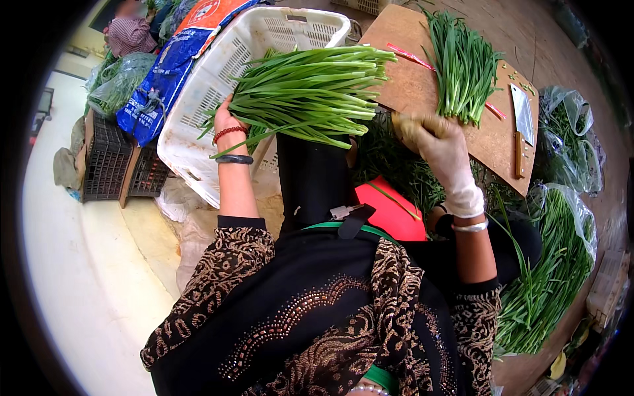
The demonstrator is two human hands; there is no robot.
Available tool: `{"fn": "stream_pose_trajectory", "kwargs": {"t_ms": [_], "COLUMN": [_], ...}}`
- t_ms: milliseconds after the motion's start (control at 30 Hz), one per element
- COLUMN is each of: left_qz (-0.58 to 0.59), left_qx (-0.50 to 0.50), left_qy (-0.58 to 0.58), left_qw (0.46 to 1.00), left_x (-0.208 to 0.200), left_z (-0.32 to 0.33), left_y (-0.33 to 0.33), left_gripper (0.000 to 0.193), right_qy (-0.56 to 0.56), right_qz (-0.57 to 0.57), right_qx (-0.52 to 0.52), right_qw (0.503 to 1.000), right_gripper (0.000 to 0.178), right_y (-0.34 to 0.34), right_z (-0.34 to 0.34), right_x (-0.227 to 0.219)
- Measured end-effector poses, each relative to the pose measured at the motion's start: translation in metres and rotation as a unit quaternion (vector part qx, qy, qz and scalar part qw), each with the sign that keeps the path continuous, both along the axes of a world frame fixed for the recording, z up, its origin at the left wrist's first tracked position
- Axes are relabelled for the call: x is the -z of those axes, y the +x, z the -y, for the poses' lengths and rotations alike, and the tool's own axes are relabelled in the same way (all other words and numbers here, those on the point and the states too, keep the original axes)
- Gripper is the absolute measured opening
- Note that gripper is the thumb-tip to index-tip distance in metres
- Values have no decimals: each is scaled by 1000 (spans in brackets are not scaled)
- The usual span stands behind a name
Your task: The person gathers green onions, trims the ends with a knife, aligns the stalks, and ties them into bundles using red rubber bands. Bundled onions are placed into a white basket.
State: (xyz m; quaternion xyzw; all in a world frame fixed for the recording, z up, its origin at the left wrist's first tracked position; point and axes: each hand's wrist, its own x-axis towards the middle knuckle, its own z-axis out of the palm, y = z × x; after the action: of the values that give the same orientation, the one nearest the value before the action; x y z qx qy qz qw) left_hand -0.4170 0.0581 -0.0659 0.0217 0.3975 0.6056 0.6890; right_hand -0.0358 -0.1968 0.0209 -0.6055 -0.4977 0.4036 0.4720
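Observation:
My left hand is wrapped round a thick bunch of garlic chives, held over the edge of a white plastic crate. The pale cut stems point right. My right hand, in a whitish, stained glove, is closed just beside the stem ends; a small dark, thin thing shows at its fingertips, too small to name. Beyond it, a second bunch of garlic chives lies on a brown board, across a red strip. A cleaver with a wooden handle rests at the board's right side.
The white crate stands at left, beside a blue and orange sack and a black crate. Loose greens lie below the board. Bagged chives fill the right side. A red object is near my lap. Another person is far left.

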Motion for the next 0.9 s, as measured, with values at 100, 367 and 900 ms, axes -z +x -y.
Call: {"fn": "stream_pose_trajectory", "kwargs": {"t_ms": [100, 367, 900], "left_qz": [-3, 55, -12], "left_qx": [10, 62, 62], "left_qy": [0, 42, 163], "left_qw": [1000, 996, 985], "left_x": [-2, 10, 3], "left_z": [-1, -14, 14], "left_y": [-1, -19, 5], "left_gripper": [27, 23, 30], "right_qy": [66, 60, -33], "right_qz": [6, -123, -270], "right_qx": [16, 41, -71], "right_qw": [998, 990, 960], "right_gripper": [25, 35, 19], "right_y": [-25, -47, 8], "right_z": [-32, -75, 29], "right_x": [-22, -2, -22]}}
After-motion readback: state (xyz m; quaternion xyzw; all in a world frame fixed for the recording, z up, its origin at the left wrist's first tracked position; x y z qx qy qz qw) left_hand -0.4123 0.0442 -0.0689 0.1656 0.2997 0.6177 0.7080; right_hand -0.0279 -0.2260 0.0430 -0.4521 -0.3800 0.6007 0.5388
